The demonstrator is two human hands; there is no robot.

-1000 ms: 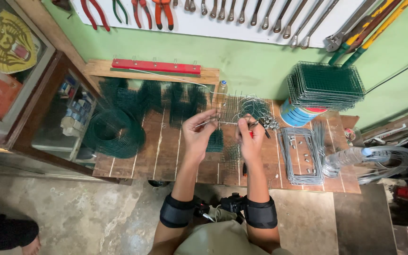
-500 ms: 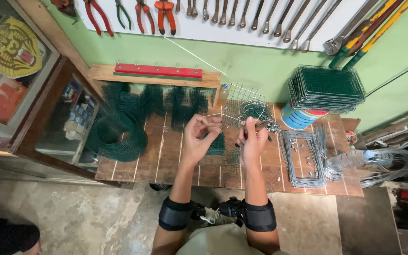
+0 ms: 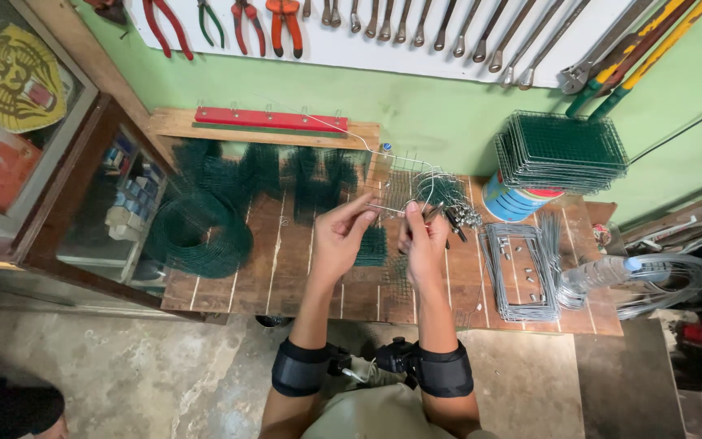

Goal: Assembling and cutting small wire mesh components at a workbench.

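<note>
My left hand (image 3: pixel 341 236) and my right hand (image 3: pixel 422 241) are raised over a wooden workbench (image 3: pixel 286 276), close together. Both pinch a thin bare metal wire (image 3: pixel 392 209) that runs between them and loops up toward the back. My right hand also seems to hold a small dark tool (image 3: pixel 440 215), partly hidden by the fingers. Below the hands lies a small piece of green wire mesh (image 3: pixel 371 245). Black bands wrap both forearms.
A roll of green mesh (image 3: pixel 201 232) lies at the left, green mesh pieces (image 3: pixel 302 175) at the back. Stacked green mesh panels (image 3: pixel 561 150) rest on a can at the right, with bent wire frames (image 3: pixel 517 260), a wire coil (image 3: pixel 660 280) and a plastic bottle (image 3: pixel 603 272). Pliers and wrenches hang on the wall.
Both hands have lifted slightly and drawn the wire between them; the wire loop now rises higher toward the back of the bench. The camera view shifted a little.
</note>
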